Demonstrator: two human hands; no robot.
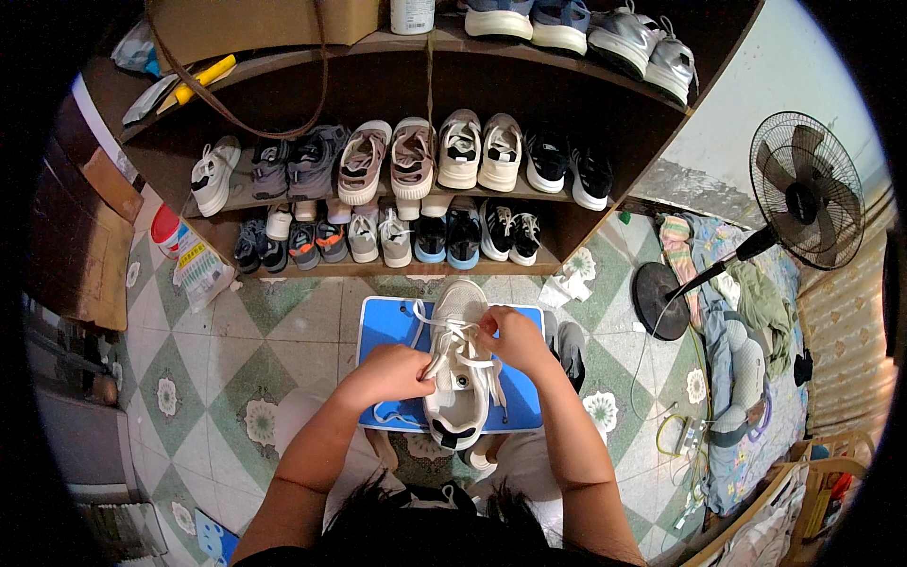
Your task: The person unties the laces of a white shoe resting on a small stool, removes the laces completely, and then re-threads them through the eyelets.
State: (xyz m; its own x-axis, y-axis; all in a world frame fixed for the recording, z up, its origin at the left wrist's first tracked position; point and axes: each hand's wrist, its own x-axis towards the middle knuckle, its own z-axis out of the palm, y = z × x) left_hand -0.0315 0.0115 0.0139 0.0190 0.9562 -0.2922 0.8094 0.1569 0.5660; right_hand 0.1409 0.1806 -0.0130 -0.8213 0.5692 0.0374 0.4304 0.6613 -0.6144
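Observation:
A light beige lace-up sneaker (451, 411) lies on a blue board (521, 411) with a white rim, toe pointing away from me. Its white shoelace (464, 345) is partly threaded; one loose length hangs over the left side onto the board, another over the right. My left hand (393, 374) grips the left edge of the shoe's opening between thumb and curled fingers. On the other side, my right hand (516, 339) pinches the lace near the upper eyelets. The exact spot under the right fingertips is partly hidden.
Beyond the board, a dark wooden shoe rack (425, 269) holds several pairs of shoes. Grey slippers (571, 351) stand right of the board. Farther right are a black standing fan (662, 301), its cable and a power strip (689, 434). A plastic bag (202, 273) rests at left.

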